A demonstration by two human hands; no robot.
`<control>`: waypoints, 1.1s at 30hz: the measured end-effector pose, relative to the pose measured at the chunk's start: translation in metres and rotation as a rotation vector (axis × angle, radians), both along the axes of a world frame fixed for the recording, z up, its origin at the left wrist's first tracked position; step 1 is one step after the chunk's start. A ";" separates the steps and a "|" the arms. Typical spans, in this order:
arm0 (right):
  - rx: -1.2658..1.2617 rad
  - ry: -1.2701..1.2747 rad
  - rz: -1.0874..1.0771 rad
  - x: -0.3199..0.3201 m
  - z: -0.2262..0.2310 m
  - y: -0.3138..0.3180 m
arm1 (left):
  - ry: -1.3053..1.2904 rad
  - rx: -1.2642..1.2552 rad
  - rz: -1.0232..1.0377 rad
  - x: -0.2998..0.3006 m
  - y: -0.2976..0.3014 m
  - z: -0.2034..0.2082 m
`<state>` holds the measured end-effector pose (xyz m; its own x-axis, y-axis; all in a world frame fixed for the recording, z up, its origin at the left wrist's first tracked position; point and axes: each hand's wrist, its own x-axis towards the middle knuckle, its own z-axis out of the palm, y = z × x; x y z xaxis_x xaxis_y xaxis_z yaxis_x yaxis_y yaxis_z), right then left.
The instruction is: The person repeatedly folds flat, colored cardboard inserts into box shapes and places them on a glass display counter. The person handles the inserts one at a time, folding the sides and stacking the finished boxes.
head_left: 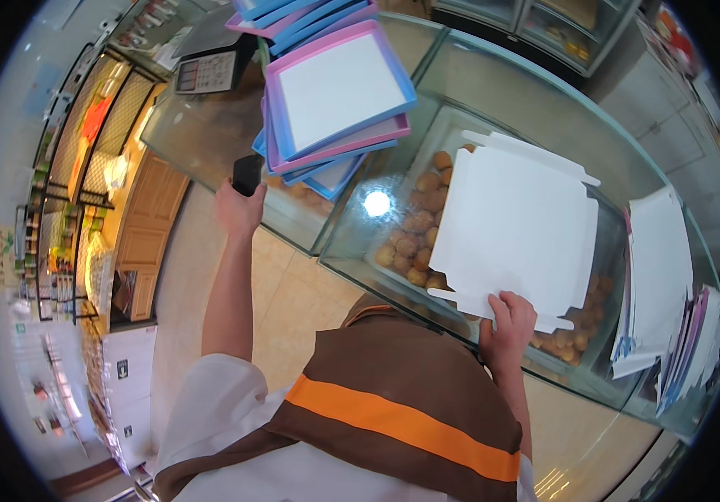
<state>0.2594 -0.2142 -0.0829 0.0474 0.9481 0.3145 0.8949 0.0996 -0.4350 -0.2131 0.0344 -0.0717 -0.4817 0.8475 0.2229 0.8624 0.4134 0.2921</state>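
Note:
My left hand (241, 207) is closed around a small black block-shaped object (247, 173) at the edge of the glass counter; its exact kind does not show. Just beyond it stands a leaning stack of pink and blue box trays (339, 88) with white insides. Over on the right, a white unfolded box blank (515, 226) lies flat on the glass. My right hand (510, 330) grips its near edge, fingers on top and the thumb at the rim.
Round brown baked pieces (410, 243) sit in a tray beneath the glass counter (352, 238). More flat box blanks (659, 276) stand at the far right. A grey calculator-like keypad (206, 74) is at the upper left. Shelves of goods (84, 176) line the left side.

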 end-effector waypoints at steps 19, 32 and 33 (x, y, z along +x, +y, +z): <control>0.000 0.012 0.025 0.002 0.002 0.008 | -0.481 0.066 -0.008 -0.017 -0.051 -0.012; 0.013 -0.009 0.123 -0.026 0.063 0.023 | -1.436 0.283 0.305 -0.056 -0.067 -0.035; -0.015 0.089 0.177 -0.035 0.067 0.027 | -1.433 0.297 0.329 -0.057 -0.070 -0.036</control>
<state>0.2246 -0.1871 -0.0163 -0.0935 0.9485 0.3026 0.8218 0.2451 -0.5143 -0.2703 -0.0356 -0.1078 -0.5893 0.6707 -0.4505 -0.3370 0.3027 0.8915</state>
